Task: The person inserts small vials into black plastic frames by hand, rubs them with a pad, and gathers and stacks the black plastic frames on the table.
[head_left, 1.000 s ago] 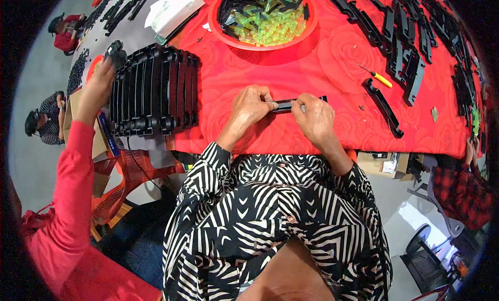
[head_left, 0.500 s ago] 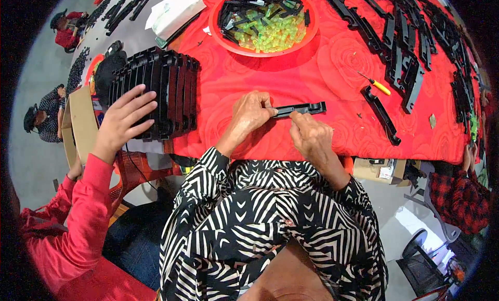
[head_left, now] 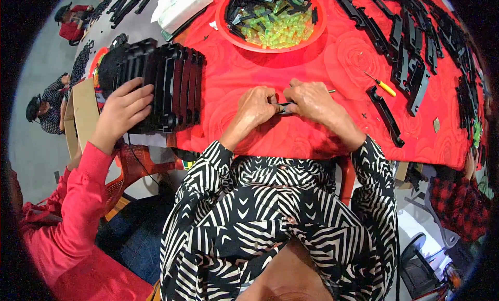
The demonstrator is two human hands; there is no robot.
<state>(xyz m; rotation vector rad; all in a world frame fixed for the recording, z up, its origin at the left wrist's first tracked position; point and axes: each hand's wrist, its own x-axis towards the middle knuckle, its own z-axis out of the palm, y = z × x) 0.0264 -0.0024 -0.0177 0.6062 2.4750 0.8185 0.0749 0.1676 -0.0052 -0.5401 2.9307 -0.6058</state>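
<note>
A long black plastic strip [head_left: 284, 109] lies low over the red tablecloth in front of me, mostly hidden by my hands. My left hand [head_left: 258, 104] pinches its left end between thumb and fingers. Over its middle and right part, my right hand [head_left: 313, 101] closes its fingers on the strip, touching close to my left fingertips. A thin end pokes out beyond the right hand. Whether a smaller piece sits under the fingers is hidden. Farther off stands a red basin [head_left: 228, 33] of translucent yellow-green pieces [head_left: 278, 31] and black parts.
On the right lie a yellow-handled screwdriver [head_left: 385, 88], a single black strip [head_left: 383, 116] and a pile of similar strips [head_left: 410, 51]. To the left, a co-worker's hand [head_left: 125, 109] touches a stack of black parts [head_left: 179, 88]. White tissue packaging [head_left: 182, 9] lies behind it.
My right hand has moved up and left, over the strip, and covers most of it. The co-worker's hand stays at the stack, where a black part at the near side has shifted.
</note>
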